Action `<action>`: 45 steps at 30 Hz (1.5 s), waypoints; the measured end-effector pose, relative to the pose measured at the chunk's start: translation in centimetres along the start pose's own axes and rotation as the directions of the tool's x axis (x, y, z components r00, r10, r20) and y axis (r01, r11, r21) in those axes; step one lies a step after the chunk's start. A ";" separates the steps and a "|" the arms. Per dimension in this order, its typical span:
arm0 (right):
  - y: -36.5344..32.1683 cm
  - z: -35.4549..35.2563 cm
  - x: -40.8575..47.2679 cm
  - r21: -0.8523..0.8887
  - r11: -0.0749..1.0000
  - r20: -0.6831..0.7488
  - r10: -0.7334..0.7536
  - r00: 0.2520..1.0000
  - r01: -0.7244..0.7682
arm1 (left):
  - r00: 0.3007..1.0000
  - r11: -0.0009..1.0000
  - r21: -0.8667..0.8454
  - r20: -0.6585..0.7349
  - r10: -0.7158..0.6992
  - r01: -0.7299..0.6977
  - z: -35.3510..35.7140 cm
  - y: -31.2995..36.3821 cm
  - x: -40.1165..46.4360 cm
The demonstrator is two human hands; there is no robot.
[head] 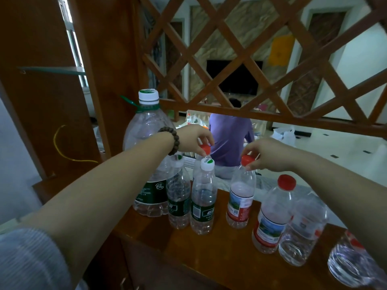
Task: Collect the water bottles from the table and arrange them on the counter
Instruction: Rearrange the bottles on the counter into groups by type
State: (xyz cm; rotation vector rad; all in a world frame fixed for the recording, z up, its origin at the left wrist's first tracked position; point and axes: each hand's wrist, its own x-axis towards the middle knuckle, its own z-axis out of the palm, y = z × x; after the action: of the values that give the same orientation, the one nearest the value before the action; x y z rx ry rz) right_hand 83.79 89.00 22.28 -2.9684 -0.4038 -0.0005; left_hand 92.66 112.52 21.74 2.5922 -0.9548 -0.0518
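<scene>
Head view finds us mid-arranging: left hand pinching a red-capped clear plastic bottle behind the big 6L clear jug, right hand pinching another red-capped bottle right of it (both apparently on the brown wooden counter), so next we should let go once steady.

Dim indoor light, daylight from the left window; edges bend, corners blur.

Red caps top red-labelled bottles; green-labelled bottles wear white caps on the brown counter.
</scene>
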 end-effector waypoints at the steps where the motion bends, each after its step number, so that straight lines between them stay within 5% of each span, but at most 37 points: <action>1: 0.0 0.0 0.1 0.009 1.000 -0.020 -0.010 1.000 0.010 | 1.000 1.000 -0.012 -0.023 -0.009 0.009 -0.2 -0.1 -0.2; 9: -2.1 -0.5 3.6 0.141 0.984 -0.208 -0.081 0.975 0.111 | 0.994 0.983 0.182 -0.109 0.013 0.007 -2.4 0.3 -2.3; 18: -4.8 1.9 6.3 0.166 0.969 -0.099 -0.169 0.981 0.183 | 1.000 0.941 0.338 -0.002 -0.022 0.022 -1.6 0.3 -2.4; 37: -2.7 1.8 5.6 0.295 0.947 -0.073 -0.111 0.991 0.128 | 0.998 0.983 0.177 -0.028 -0.051 0.055 -2.3 0.6 -3.4; 45: -5.2 1.0 1.7 0.243 0.928 -0.288 -0.209 0.935 0.282 | 0.985 0.995 0.058 -0.160 -0.070 0.080 -4.1 0.7 -8.9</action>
State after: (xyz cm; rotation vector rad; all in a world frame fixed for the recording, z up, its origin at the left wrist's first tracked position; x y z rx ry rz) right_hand 84.04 94.55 22.12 -2.5731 -0.6774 -0.3261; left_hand 86.02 119.02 24.97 2.6437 -0.8144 0.1647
